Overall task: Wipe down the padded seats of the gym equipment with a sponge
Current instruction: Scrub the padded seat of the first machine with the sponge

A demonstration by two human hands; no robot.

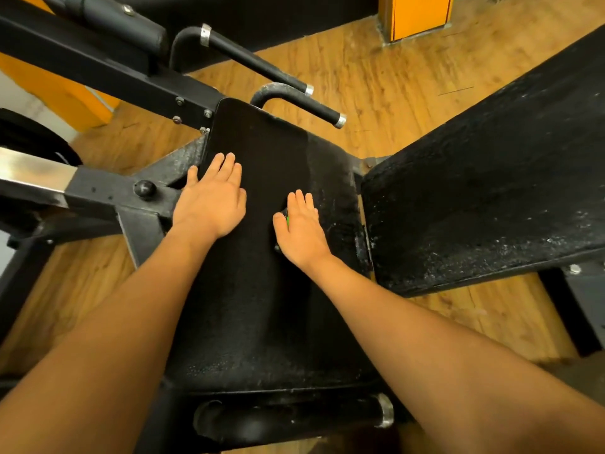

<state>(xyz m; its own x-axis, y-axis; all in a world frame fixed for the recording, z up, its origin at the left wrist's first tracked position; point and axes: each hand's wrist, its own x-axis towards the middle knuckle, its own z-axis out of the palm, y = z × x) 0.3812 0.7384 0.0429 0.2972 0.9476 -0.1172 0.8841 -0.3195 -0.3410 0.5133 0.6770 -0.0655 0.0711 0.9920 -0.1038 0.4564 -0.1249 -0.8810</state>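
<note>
Forearms reach forward, the left hand [211, 199] lying flat with straight fingers close together on the left part of the black padded seat [262, 142]. The right hand [302, 229] presses palm-down, fingers straight and together, on what seems to be the sponge [287, 221], hidden beneath it but for a green sliver by the thumb, near the seat's middle. A scuffed back pad [491, 178] rises to the right; two curved handles [296, 101] stand beyond the seat's far edge.

Black padded seat [258, 306] — green sponge [287, 221] on it.
</note>
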